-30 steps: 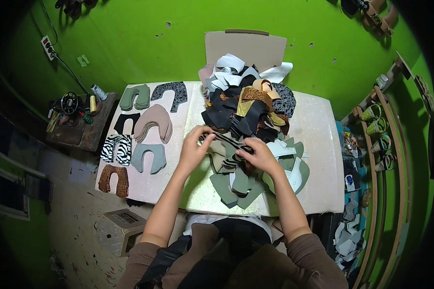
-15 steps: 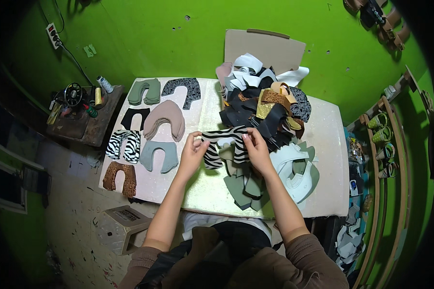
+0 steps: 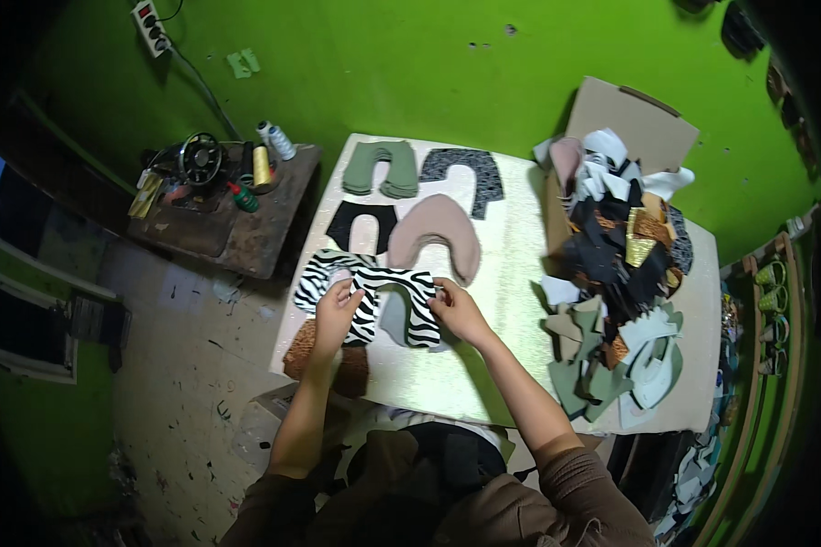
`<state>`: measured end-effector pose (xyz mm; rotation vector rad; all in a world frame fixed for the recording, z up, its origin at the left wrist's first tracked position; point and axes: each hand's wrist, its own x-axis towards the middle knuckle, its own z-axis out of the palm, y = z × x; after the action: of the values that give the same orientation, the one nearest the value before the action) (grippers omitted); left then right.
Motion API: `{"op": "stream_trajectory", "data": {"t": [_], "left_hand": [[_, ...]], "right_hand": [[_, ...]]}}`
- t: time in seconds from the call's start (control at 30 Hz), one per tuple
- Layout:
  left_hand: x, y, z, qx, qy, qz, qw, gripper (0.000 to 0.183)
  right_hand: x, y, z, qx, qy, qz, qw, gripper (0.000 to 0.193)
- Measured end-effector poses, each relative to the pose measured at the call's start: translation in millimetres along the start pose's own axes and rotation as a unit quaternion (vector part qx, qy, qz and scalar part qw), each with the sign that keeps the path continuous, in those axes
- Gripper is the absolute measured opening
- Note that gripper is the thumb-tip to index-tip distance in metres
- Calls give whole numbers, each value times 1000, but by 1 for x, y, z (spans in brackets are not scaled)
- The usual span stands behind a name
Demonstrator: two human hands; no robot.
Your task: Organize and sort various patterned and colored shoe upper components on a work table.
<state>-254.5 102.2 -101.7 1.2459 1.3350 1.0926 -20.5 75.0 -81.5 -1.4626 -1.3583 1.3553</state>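
Between my two hands a U-shaped zebra-print piece point(image 3: 420, 310) is held up, its legs hanging down. My left hand point(image 3: 336, 316) pinches its left side, and my right hand point(image 3: 460, 314) grips its right edge. Just left of it lies a stack of zebra-print pieces point(image 3: 312, 281), partly covered by the held one. Beneath the held piece, a grey-blue piece point(image 3: 394, 316) shows only in part. Brown leopard-print pieces point(image 3: 300, 350) lie below my left hand. Farther back are pink pieces point(image 3: 438, 228), a black piece point(image 3: 345, 228), green pieces point(image 3: 379, 166) and a dark patterned piece point(image 3: 468, 166).
A heap of mixed scraps point(image 3: 625, 242) spills from a cardboard box point(image 3: 634, 123) on the table's right. Green and pale cut pieces point(image 3: 652, 369) lie in front. A sewing machine point(image 3: 201, 159) stands on a wooden table point(image 3: 255, 232) at left. Sandals point(image 3: 772, 301) hang at right.
Both hands have carried the zebra-print piece leftward, from beside the scrap heap to over the laid-out pieces. The view has turned left.
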Motion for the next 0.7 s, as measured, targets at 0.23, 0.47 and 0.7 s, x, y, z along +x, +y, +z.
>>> {"op": "stream_trajectory", "data": {"t": [0.23,0.47,0.7], "left_hand": [[47,-17,-79,200,22,3,979,31],[74,-21,-93,270,17,64,961,30],[65,6,-83,531,13,120,839,32]], "right_hand": [[53,-6,81,-43,45,10,998,36],[73,-21,103,-77,97,29,992,37],[64,-29,117,-274,172,-71,943,34]]}}
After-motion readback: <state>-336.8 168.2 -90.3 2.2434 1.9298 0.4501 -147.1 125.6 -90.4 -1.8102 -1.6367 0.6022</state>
